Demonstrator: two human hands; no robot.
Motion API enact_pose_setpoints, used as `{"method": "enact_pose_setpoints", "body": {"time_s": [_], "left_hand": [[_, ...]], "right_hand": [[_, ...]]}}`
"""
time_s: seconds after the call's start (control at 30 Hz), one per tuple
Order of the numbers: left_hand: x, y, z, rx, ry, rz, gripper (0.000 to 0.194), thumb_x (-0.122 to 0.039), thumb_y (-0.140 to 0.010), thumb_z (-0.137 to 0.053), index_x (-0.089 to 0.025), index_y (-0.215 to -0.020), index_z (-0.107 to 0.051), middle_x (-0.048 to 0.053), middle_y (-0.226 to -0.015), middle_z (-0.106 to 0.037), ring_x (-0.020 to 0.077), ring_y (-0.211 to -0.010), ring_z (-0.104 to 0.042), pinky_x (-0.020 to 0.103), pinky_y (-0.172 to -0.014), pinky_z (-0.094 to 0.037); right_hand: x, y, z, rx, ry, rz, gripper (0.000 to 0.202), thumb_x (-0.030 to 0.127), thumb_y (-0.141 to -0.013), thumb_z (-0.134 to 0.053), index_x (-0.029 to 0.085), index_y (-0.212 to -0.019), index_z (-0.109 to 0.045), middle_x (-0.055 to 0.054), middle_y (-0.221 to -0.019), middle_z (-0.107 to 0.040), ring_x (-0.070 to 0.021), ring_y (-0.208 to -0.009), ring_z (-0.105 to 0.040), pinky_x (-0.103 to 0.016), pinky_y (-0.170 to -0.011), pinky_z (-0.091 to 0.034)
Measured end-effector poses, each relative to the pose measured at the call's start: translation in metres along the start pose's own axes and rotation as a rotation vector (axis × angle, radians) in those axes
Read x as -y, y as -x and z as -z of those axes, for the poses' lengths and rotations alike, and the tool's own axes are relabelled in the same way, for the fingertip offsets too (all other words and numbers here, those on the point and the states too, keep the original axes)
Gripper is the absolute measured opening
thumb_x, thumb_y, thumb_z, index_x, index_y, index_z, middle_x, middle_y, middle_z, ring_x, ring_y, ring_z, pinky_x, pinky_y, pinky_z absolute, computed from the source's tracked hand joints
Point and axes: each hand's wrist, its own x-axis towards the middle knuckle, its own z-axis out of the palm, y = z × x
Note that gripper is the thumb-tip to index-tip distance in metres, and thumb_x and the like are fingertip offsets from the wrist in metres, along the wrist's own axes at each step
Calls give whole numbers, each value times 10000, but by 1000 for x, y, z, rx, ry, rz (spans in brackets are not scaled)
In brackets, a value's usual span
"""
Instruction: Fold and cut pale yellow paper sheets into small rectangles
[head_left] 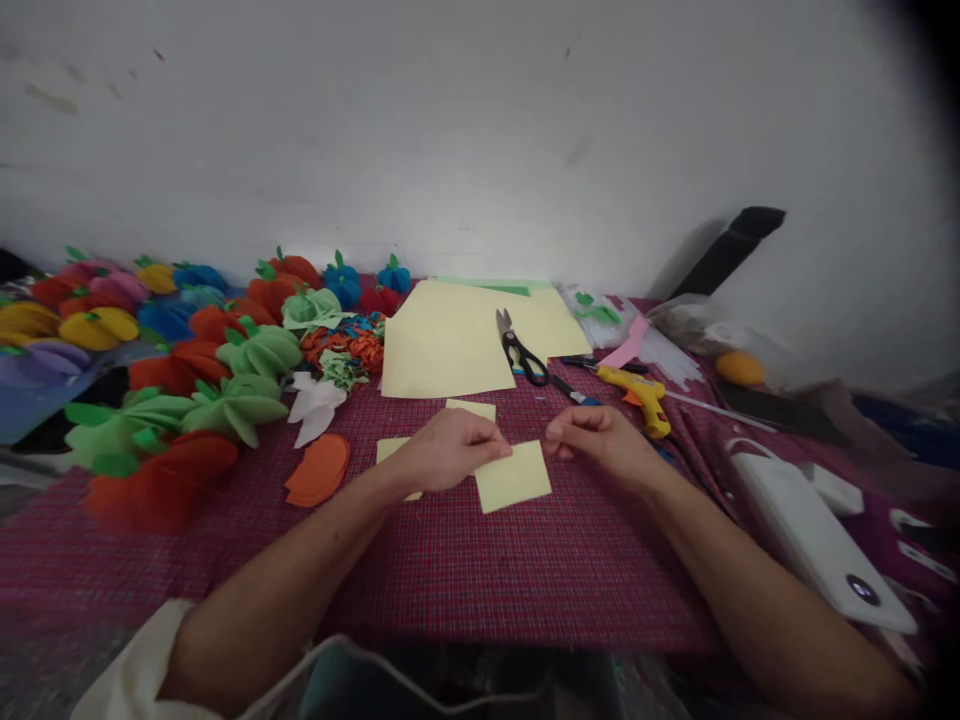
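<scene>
Pinched between the thumb and fingers of my left hand (461,447) is a small pale yellow paper rectangle (514,478), held by its upper left corner just above the cloth. My right hand (600,440) is beside the paper's upper right corner, its thumb and fingers drawn together. Whether anything tiny sits in that pinch does not show. Two more small yellow paper pieces lie near my left hand: one (390,448) partly under the wrist, another (480,408) just behind the fingers.
Large yellow sheets (442,340) lie at the back with black-handled scissors (517,350) on them. A yellow glue gun (641,392) rests at right, near a white device (817,540). Orange cutouts (319,470), paper scraps (352,350) and colorful paper pumpkins (240,400) cover the left.
</scene>
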Motion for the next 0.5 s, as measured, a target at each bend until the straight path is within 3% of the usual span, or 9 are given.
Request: {"method": "enact_pose_setpoints", "body": {"time_s": [0.07, 0.17, 0.27, 0.5], "left_hand": [[2, -1, 2, -79, 5, 0, 308, -349, -794, -443, -135, -638, -599, -32, -555, -506, 64, -502, -411, 171, -454, -270], [3, -3, 3, -193, 12, 29, 316, -364, -804, -425, -140, -693, -618, -18, -589, -545, 70, -506, -442, 171, -443, -287], [-1, -1, 4, -269, 17, 38, 305, -370, -794, -447, -145, -718, -638, -12, -580, -563, 71, -496, -467, 168, -438, -320], [-5, 35, 25, -217, 218, 95, 254, -312, -758, -518, -135, -911, -616, 6, -597, -620, 96, -512, -570, 200, -507, -447]], "right_hand": [[0, -1, -2, -55, -132, -2, 199, 345, -737, -579, 155, -742, -640, -23, -705, -635, -99, -616, -542, -230, -596, -407], [3, -1, -16, 4, -235, -46, 219, 348, -735, -582, 174, -859, -629, -27, -811, -631, -119, -717, -557, -255, -653, -418], [10, -1, -33, 5, -218, -19, 151, 305, -692, -633, 173, -763, -619, 8, -727, -605, -92, -645, -525, -233, -612, -397], [35, -16, -44, -37, -134, 37, 140, 313, -701, -619, 178, -737, -620, 16, -666, -577, -71, -555, -465, -229, -552, -366]]}}
